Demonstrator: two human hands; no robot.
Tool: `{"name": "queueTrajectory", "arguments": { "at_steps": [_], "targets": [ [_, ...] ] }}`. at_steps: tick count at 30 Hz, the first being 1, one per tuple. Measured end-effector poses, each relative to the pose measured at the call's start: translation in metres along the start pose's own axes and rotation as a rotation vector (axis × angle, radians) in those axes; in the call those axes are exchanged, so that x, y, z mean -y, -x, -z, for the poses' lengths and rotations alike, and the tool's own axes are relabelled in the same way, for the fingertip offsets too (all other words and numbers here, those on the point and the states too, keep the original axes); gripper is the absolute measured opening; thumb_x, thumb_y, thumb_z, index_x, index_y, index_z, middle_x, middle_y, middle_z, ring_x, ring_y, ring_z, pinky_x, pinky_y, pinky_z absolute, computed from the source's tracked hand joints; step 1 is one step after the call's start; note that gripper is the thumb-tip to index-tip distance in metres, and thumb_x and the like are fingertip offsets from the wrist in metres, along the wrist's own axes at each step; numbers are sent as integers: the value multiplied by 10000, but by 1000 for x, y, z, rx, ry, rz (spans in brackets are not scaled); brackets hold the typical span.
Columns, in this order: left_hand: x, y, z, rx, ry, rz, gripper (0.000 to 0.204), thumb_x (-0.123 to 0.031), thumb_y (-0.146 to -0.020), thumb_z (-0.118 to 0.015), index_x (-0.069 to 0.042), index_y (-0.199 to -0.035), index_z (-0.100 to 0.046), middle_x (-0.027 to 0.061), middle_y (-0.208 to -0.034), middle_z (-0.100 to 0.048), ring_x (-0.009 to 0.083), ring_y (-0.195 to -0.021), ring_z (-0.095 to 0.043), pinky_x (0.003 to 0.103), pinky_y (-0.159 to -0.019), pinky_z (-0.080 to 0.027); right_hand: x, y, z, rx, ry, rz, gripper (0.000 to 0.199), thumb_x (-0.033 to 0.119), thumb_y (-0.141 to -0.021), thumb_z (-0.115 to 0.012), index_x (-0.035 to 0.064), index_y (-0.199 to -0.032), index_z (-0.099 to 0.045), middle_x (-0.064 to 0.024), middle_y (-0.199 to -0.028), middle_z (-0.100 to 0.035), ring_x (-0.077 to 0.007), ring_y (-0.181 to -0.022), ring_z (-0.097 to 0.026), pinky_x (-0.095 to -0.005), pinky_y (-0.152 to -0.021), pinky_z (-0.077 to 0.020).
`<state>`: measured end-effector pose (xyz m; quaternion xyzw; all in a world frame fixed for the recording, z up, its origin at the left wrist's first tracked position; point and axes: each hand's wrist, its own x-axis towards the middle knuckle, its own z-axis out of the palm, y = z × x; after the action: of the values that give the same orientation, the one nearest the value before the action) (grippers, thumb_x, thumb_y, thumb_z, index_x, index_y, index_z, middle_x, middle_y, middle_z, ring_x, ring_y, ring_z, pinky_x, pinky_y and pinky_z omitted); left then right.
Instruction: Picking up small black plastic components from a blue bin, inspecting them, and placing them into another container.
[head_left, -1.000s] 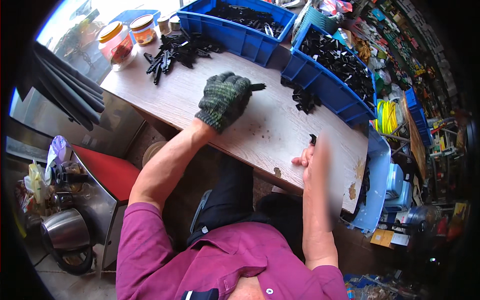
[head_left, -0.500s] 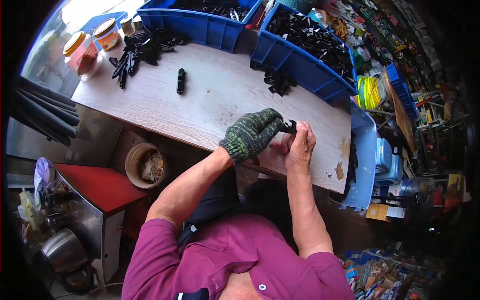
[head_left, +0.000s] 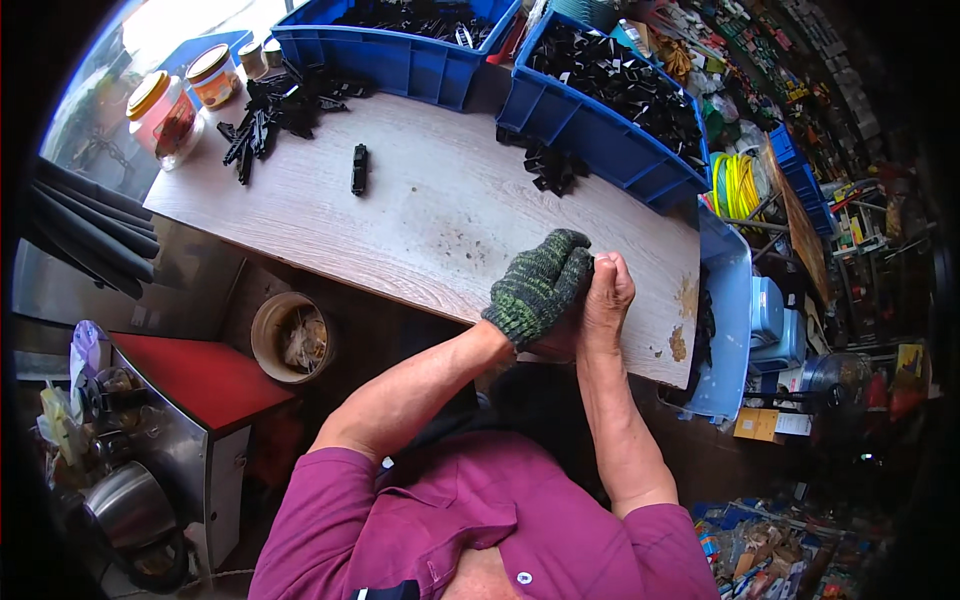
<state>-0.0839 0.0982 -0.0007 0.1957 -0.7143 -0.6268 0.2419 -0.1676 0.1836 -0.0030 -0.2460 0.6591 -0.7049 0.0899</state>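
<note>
Above the right part of the pale wooden table (head_left: pixel 330 232), my left hand (head_left: pixel 541 285) in a dark green knitted glove presses against my bare right hand (head_left: pixel 606 305). Both hands are closed around a small black plastic part, which their fingers now hide; it showed between them half a second ago. One narrow black plastic piece (head_left: pixel 360 170) lies alone on the tabletop, farther off to the left. Loose black parts (head_left: pixel 553 167) sit in a small heap beyond my hands. At the far left a larger heap of black parts (head_left: pixel 285 105) spreads over the table.
Two blue crates full of black parts, a left crate (head_left: pixel 380 65) and a right crate (head_left: pixel 600 130), line the table's far side. A lidded jar (head_left: pixel 165 118) stands at the far left corner. Below the table's front edge is a round bucket (head_left: pixel 268 335); a light-blue tub (head_left: pixel 728 300) adjoins its right end.
My gloved left hand has moved right and slightly nearer, closing up against my right hand. The black part between them has gone out of sight. The right hand has barely shifted.
</note>
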Motion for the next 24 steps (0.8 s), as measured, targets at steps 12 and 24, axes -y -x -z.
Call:
{"name": "queueTrajectory", "arguments": {
  "at_steps": [12, 24],
  "targets": [
    [21, -139, 117, -314, -983, -316, 192, -197, -864, -579, -133, -1007, -689, 170, -979, -688, 394, -926, -645, 503, -828, -510, 7, 4, -12, 84, -194, -187, 251, 275, -960, -481, 101, -783, -444, -5, -504, -349, -100, -402, -351, -403, -441, -573],
    [33, -116, 102, -412, -795, -210, 195, -232, -847, -664, -120, -1007, -675, 161, -954, -707, 388, -916, -668, 492, -788, -530, 11, -1, -7, 72, -241, -266, 250, 286, -976, -465, 108, -803, -443, 2, -485, -325, -114, -410, -368, -450, -493, -591]
  ]
}}
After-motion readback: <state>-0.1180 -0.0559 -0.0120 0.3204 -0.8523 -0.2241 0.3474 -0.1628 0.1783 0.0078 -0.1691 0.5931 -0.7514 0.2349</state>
